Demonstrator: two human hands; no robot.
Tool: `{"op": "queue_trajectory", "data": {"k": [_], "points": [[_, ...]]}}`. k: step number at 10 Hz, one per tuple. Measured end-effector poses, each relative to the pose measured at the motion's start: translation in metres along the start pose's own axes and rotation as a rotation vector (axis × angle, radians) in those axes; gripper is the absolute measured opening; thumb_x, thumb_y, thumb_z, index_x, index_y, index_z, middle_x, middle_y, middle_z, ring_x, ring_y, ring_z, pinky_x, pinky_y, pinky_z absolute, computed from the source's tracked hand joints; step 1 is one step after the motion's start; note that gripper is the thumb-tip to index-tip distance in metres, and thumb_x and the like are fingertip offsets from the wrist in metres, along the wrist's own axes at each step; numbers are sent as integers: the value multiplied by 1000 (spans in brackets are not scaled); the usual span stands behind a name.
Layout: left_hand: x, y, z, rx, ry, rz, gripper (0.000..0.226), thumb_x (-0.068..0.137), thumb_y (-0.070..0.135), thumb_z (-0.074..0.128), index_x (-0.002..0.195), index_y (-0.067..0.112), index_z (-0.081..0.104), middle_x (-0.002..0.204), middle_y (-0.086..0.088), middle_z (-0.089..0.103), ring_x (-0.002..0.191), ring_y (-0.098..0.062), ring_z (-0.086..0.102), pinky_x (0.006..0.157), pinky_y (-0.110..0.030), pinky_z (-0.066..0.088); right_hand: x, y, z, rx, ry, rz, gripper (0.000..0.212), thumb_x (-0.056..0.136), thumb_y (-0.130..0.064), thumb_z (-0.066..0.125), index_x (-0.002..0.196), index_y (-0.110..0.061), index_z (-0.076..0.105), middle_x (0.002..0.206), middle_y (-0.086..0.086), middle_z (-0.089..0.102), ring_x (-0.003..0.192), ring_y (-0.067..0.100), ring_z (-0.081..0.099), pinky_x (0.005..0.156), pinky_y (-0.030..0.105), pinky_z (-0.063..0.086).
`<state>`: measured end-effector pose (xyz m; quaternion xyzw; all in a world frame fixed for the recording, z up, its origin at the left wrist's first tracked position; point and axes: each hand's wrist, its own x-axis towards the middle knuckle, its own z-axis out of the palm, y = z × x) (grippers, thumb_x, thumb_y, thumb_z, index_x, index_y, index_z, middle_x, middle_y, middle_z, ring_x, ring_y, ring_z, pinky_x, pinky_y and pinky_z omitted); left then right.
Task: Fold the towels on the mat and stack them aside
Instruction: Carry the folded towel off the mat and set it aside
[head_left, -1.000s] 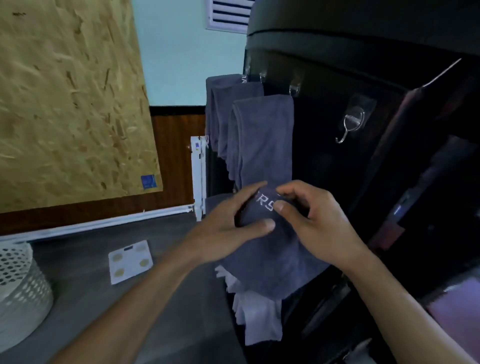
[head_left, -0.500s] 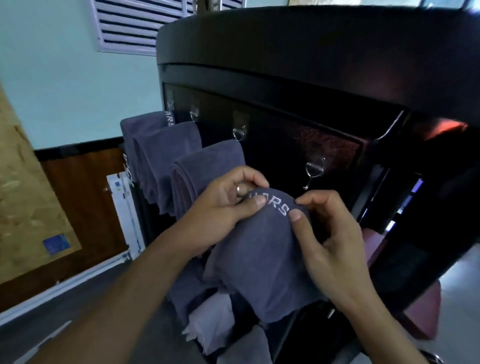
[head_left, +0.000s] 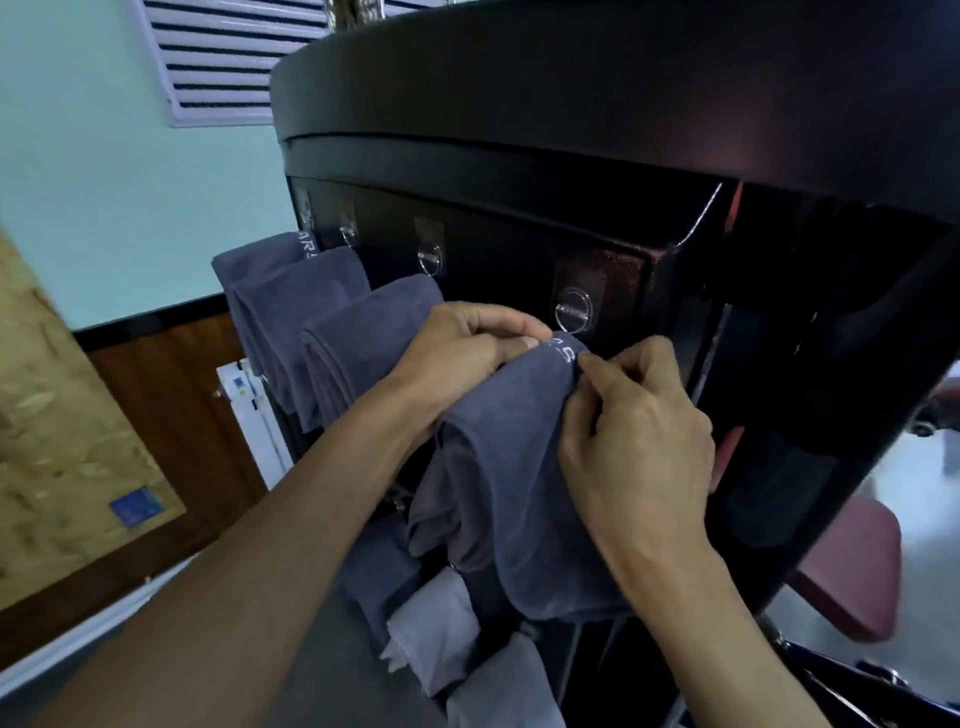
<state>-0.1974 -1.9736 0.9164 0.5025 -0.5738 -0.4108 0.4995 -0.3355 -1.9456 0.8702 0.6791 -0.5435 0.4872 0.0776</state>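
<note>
Head view: towel (head_left: 519, 467) between 2 grips.

Pale green wall (head_left: 130, 218), louvred vent (head_left: 223, 57) — dark cabinet (head_left: 597, 130).

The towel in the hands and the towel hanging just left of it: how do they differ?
The held towel is pinched at its lettered top by the left hand and the right hand; the hanging towel is touched by neither. The held towel sits just below an empty hook, nearer the camera; the hanging towel droops from the black panel, farther back. Both are the same dark grey-blue cloth, folded lengthwise.
</note>
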Motion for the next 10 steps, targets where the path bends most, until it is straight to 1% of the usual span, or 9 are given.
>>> {"op": "queue_trajectory", "data": {"k": [1, 2, 3, 4, 5, 6, 7, 8, 10], "points": [[-3, 9, -4, 138, 19, 26, 26, 88, -5, 57, 85, 14, 76, 86, 11, 70, 79, 0, 64, 67, -7, 48, -4, 1, -2, -57, -59, -15, 19, 92, -19, 54, 96, -13, 72, 88, 0, 52, 65, 18, 46, 49, 25, 33], [-10, 14, -9, 289, -57, 75, 23, 91, 5, 58, 100, 18, 75, 105, 12, 59, 97, 1, 58, 86, -6, 43, -7, 2, -5, -96, -73, -66, 21, 91, -18, 55, 100, -11, 72, 93, 2, 55, 83, 22, 49, 49, 24, 32], [-18, 12, -17, 346, -186, 83, 30, 92, 11, 60, 120, 19, 67, 121, 10, 63, 114, 0, 56, 102, -20, 41, -7, 6, -8, 16, -117, -79, 35, 94, -26, 43, 106, -10, 71, 99, 3, 62, 87, 22, 58, 56, 34, 50], [-27, 5, -23, 392, -307, 96, 55, 81, 26, 65, 135, 29, 54, 134, 17, 56, 122, 5, 50, 103, -18, 40, -12, 5, -10, 160, -164, -54, 45, 98, -39, 39, 117, -9, 67, 110, 2, 63, 86, 20, 64, 68, 26, 52], [-31, 2, -27, 318, -385, 71, 64, 75, 21, 63, 138, 27, 48, 134, 12, 57, 121, 0, 53, 103, -22, 43, -20, 4, -5, 325, -235, 25, 52, 94, -50, 45, 128, -14, 60, 123, -5, 56, 95, 9, 62, 75, 8, 45], [-27, 4, -31, 250, -440, 33, 66, 70, 12, 61, 134, 24, 51, 132, 3, 59, 122, -12, 56, 104, -34, 44, -18, 4, -3, 532, -265, 185, 56, 83, -54, 56, 129, -22, 58, 122, -13, 54, 105, -1, 57, 83, 14, 50], [-22, 1, -32, 136, -472, -23, 65, 68, 4, 55, 132, 20, 53, 130, -6, 61, 120, -20, 58, 101, -35, 47, -17, 0, 0, 581, -240, 237, 57, 78, -54, 61, 128, -26, 58, 119, -17, 55, 103, -7, 55, 76, 8, 49], [-23, -2, -30, 135, -458, -21, 66, 68, 5, 54, 132, 23, 53, 130, -3, 61, 120, -17, 58, 101, -33, 47, -21, -1, 1, 534, -212, 208, 55, 82, -52, 61, 131, -26, 55, 124, -14, 54, 107, -3, 54, 86, 17, 51], [-31, 7, -26, 396, -347, 133, 63, 72, 18, 64, 134, 25, 53, 129, 10, 59, 118, 0, 55, 104, -30, 45, -13, 8, -12, 511, -249, 136, 52, 83, -48, 63, 130, -26, 56, 119, -15, 55, 106, 0, 57, 84, 21, 52]]}}
